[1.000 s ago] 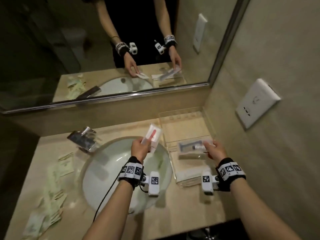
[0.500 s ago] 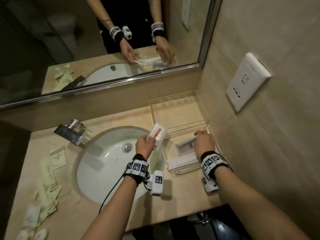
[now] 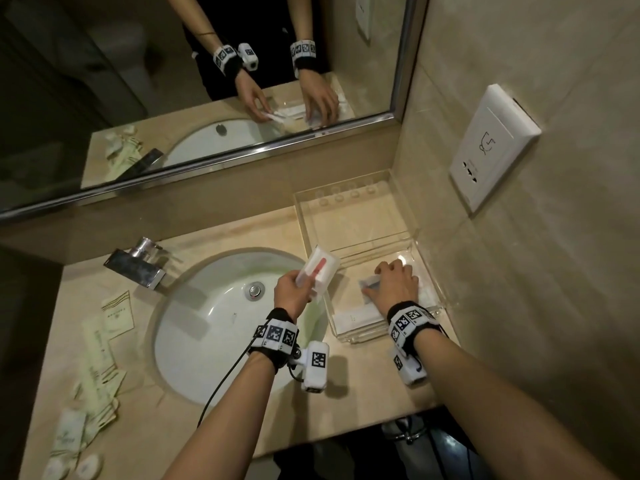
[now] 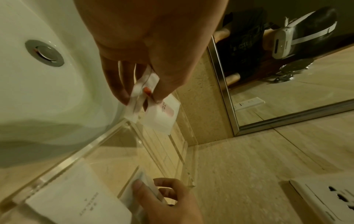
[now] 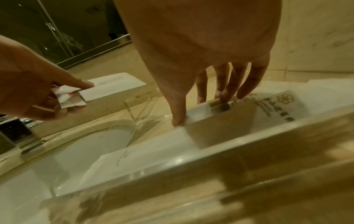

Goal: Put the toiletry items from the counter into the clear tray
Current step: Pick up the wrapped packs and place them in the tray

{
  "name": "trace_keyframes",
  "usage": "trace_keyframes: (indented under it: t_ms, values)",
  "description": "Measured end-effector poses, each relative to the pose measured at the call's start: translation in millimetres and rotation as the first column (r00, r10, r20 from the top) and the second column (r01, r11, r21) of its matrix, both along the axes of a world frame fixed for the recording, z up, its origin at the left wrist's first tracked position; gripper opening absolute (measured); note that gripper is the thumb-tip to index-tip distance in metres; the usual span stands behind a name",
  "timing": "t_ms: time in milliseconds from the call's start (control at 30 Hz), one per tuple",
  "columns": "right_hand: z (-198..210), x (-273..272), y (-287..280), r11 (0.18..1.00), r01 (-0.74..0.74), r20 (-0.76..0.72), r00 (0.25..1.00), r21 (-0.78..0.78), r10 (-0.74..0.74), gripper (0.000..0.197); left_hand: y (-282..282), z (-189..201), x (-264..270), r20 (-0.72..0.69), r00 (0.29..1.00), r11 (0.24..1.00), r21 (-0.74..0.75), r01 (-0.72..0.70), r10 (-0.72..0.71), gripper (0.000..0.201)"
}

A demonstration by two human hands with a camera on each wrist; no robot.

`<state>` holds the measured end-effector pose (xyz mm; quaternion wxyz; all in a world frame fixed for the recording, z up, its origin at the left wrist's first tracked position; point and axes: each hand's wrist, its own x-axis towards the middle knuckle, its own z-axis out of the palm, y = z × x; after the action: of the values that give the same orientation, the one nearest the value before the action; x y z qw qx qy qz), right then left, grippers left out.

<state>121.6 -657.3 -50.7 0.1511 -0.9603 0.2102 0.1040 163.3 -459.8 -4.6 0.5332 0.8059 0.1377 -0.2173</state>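
Left hand [image 3: 292,292] holds two white packets [image 3: 318,277] pinched between fingers and thumb, one with a red item showing through; they hang over the sink's [image 3: 207,327] right rim, just beside the tray's [image 3: 356,336] left wall, not yet in it

Right hand [image 3: 398,284] is down inside the near compartment of the tray, fingers curled round a clear-wrapped pack [image 5: 220,121], thumb on its left end, fingertips on its far edge. Pack touches or nearly touches the tray floor; cannot tell which

Already in that compartment: a flat white box [image 3: 356,315] along the near wall, and a white sachet with printed logo [image 5: 283,104] under or beside the pack, toward the right wall. Far compartment of the tray sits behind a clear divider [image 3: 374,245]

Tray stands in the counter's [image 3: 346,393] right back corner, against the side wall below a socket plate [image 3: 491,147]

Left of the sink: a loose heap of pale green and white sachets [image 3: 93,358], with small round items [image 3: 86,465] at the near edge, well apart from the tray. Tap [image 3: 136,263] at sink's back left. Mirror [image 3: 207,81] behind reflects both hands
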Motion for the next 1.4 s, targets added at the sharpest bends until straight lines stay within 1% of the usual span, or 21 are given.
trace_keyframes:
  t_ms: [133, 233, 333, 367, 400, 433, 500, 567, 600, 667, 767, 800, 833, 933, 967, 1000, 1067, 1167, 1233, 1333, 1400]
  values:
    - [2.1, -2.1, -6.0, 1.000, 0.004, -0.017, 1.000, -0.001, -0.004, 0.051, -5.5, -1.7, 2.4, -0.007, 1.000, 0.999, -0.032, 0.003, -0.004, 0.037]
    - [7.2, -2.2, -9.0, 1.000, 0.000, -0.013, 1.000, 0.015, 0.000, 0.050, -9.7, -2.5, 4.3, 0.009, 1.000, 0.998, -0.055, 0.021, -0.020, 0.029]
    - [13.3, -0.8, -12.3, 0.995, 0.044, 0.079, 0.996, 0.086, -0.051, 0.031, -15.0, -0.9, 4.7, 0.020, 1.000, 0.992, -0.126, 0.022, -0.020, 0.029]
    - [15.2, 0.2, -13.5, 0.989, 0.067, 0.129, 0.988, 0.132, -0.084, 0.023, -17.2, -0.5, 5.0, 0.014, 1.000, 0.987, -0.160, 0.013, -0.010, 0.030]
    - [17.7, 1.3, -14.7, 0.968, 0.097, 0.176, 0.974, 0.232, -0.140, 0.018, -19.7, -0.2, 5.1, 0.002, 1.000, 0.982, -0.191, 0.003, -0.003, 0.032]
    - [21.2, 2.8, -15.7, 0.912, 0.123, 0.195, 0.957, 0.392, -0.213, 0.019, -22.6, 0.0, 5.4, -0.012, 1.000, 0.975, -0.221, -0.008, 0.005, 0.034]
    - [31.4, 6.3, -15.3, 0.697, 0.151, 0.103, 0.946, 0.701, -0.308, 0.026, -30.2, 0.3, 5.3, -0.043, 0.999, 0.963, -0.268, -0.023, 0.012, 0.032]
    - [40.8, 9.0, -14.2, 0.525, 0.160, -0.013, 0.962, 0.836, -0.272, 0.034, -40.7, 0.2, 4.5, -0.084, 0.996, 0.950, -0.311, -0.033, 0.008, 0.026]
    - [44.0, 9.6, -14.7, 0.476, 0.157, -0.033, 0.965, 0.866, -0.259, 0.035, -46.6, 0.4, 4.0, -0.101, 0.995, 0.943, -0.330, -0.032, -0.001, 0.022]
    - [47.6, 10.1, -18.6, 0.435, 0.146, -0.019, 0.959, 0.889, -0.284, 0.033, -58.6, 0.8, 3.1, -0.126, 0.992, 0.931, -0.363, -0.026, -0.021, 0.016]
    - [53.4, 11.9, -30.6, 0.349, 0.183, -0.036, 0.920, 0.919, -0.390, 0.027, -73.4, 1.5, 3.4, -0.164, 0.985, 0.919, -0.393, -0.015, -0.054, 0.021]
    - [57.4, 12.8, -35.5, 0.358, 0.190, -0.030, 0.912, 0.914, -0.409, 0.024, -76.2, -0.6, 4.4, -0.158, 0.985, 0.930, -0.369, 0.008, -0.072, 0.024]
    - [60.5, 14.4, -40.9, 0.409, 0.193, -0.007, 0.910, 0.892, -0.415, 0.023, -77.9, -4.3, 5.7, -0.137, 0.987, 0.944, -0.329, 0.037, -0.086, 0.026]
    - [67.7, 20.0, -55.8, 0.689, 0.158, 0.099, 0.943, 0.707, -0.318, 0.025, -77.1, -16.5, 9.3, -0.051, 0.995, 0.985, -0.151, 0.083, -0.092, 0.025]
    - [69.2, 22.8, -58.3, 0.774, 0.144, 0.088, 0.964, 0.617, -0.249, 0.026, -76.6, -19.1, 10.0, -0.030, 0.995, 0.991, -0.100, 0.088, -0.091, 0.022]
    - [68.5, 24.8, -60.1, 0.831, 0.130, 0.040, 0.983, 0.541, -0.180, 0.026, -77.1, -20.7, 9.9, -0.018, 0.995, 0.993, -0.062, 0.098, -0.099, 0.019]
    - [62.9, 28.0, -62.7, 0.914, 0.066, -0.085, 0.996, 0.400, -0.035, 0.027, -79.2, -24.0, 8.2, 0.002, 0.987, 0.987, 0.009, 0.158, -0.158, 0.020]
    - [50.0, 26.0, -67.0, 0.977, -0.044, -0.228, 0.969, 0.208, 0.092, 0.028, -83.3, -27.1, 2.2, 0.022, 0.957, 0.952, 0.114, 0.284, -0.288, 0.028]
    - [45.1, 23.5, -68.0, 0.987, -0.123, -0.253, 0.956, 0.106, 0.146, 0.031, -85.9, -28.2, -1.5, 0.005, 0.935, 0.927, 0.132, 0.351, -0.354, 0.031]
    - [37.4, 19.9, -64.7, 0.977, -0.213, -0.152, 0.966, -0.004, 0.209, 0.043, -88.1, -31.4, -4.8, -0.023, 0.908, 0.893, 0.172, 0.416, -0.419, 0.035]
    - [32.7, 15.5, -60.8, 0.976, -0.217, -0.065, 0.974, -0.009, 0.216, 0.046, -88.2, -34.6, -6.2, -0.022, 0.896, 0.877, 0.196, 0.439, -0.444, 0.035]
